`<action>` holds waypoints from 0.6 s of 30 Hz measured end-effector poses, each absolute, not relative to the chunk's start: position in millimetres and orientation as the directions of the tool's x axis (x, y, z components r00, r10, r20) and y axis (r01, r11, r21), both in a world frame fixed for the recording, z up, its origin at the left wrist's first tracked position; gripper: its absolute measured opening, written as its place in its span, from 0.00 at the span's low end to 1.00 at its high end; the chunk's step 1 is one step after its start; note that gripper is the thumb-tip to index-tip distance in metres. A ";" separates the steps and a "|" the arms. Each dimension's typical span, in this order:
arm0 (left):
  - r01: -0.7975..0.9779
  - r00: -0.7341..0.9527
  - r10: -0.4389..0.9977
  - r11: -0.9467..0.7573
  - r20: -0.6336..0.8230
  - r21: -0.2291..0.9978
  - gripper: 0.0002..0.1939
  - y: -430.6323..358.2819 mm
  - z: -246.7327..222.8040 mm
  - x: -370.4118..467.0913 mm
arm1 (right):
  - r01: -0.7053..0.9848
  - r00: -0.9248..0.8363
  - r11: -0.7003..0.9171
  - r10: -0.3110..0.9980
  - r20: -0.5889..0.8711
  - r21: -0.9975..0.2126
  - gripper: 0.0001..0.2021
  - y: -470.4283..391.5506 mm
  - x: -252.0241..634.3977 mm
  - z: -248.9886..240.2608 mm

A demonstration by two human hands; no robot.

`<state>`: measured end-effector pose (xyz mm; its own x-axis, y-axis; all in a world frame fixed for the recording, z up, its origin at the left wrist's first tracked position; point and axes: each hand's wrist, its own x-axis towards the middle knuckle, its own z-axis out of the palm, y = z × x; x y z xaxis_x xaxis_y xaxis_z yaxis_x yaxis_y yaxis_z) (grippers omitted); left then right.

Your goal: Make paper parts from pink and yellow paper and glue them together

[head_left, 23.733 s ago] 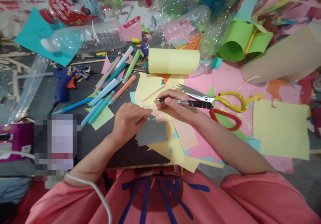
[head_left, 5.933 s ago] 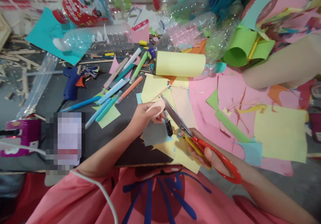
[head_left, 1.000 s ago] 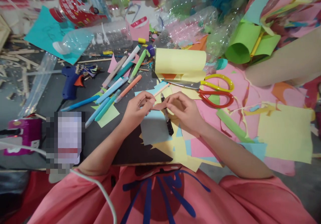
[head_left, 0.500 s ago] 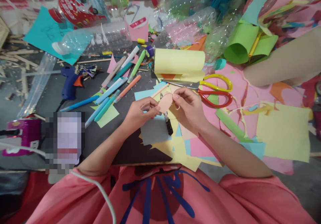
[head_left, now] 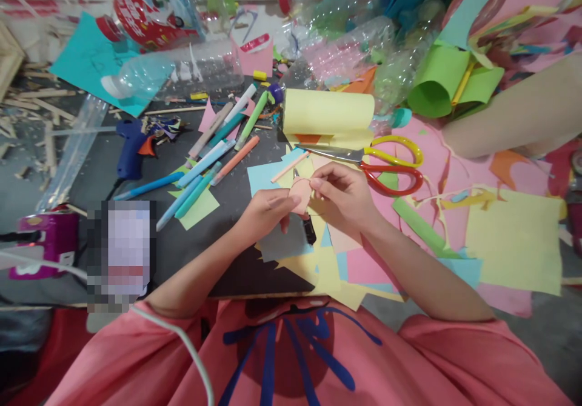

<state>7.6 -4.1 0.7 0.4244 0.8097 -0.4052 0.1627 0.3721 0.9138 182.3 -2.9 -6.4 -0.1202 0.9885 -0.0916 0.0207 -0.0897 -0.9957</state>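
Note:
A small pale pink paper piece (head_left: 300, 195) with a rounded upper edge is held between both hands. My left hand (head_left: 269, 211) is closed on its left side, the thumb lying over the paper. With thumb and forefinger, my right hand (head_left: 340, 195) pinches the piece at its upper right. Just under the paper lies a tool with a black handle (head_left: 310, 230), its metal tip showing above the piece. Beyond my right hand, large scissors (head_left: 364, 154) with one yellow and one red handle lie on the papers.
Left of my hands lie several markers (head_left: 207, 157) and a blue glue gun (head_left: 131, 148). A yellow paper roll (head_left: 328, 110), clear bottles (head_left: 191, 66) and a green paper roll (head_left: 439, 79) stand or lie behind. Coloured paper sheets (head_left: 513, 239) spread to the right. A blurred phone (head_left: 128, 245) is at left.
My left hand has shifted slightly right and down, its thumb now further over the paper. The paper piece is turned and partly covered. The view has shifted slightly.

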 end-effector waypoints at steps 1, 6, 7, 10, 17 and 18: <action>0.160 0.413 0.812 0.381 -0.413 0.911 0.16 -4.4 0.3 8.6 | 0.060 -0.127 -0.065 0.989 -0.072 -0.996 0.14 -1.8 185.3 -4.6; 0.152 0.323 0.848 0.392 -0.420 0.907 0.16 -4.7 0.0 8.9 | 0.566 -0.177 0.090 0.984 -0.014 -0.819 0.11 -1.1 220.8 19.9; 0.147 0.307 0.861 0.379 -0.406 0.914 0.17 -4.5 0.2 8.0 | 0.711 -0.164 0.114 0.986 -0.006 -0.694 0.10 -1.8 231.6 25.2; 0.116 0.275 0.896 0.329 -0.349 0.937 0.19 -3.5 0.4 5.2 | 0.936 -0.194 0.175 0.980 -0.034 -0.304 0.14 -4.6 263.4 33.3; 0.091 0.278 0.906 0.305 -0.318 0.948 0.21 -2.5 -0.7 4.6 | 0.965 -0.259 0.262 0.957 -0.128 0.005 0.27 -8.6 292.0 22.5; 0.091 0.276 0.904 0.313 -0.326 0.945 0.21 -2.5 -1.0 4.8 | 0.964 -0.262 0.265 0.957 -0.126 0.006 0.27 -8.0 293.5 20.8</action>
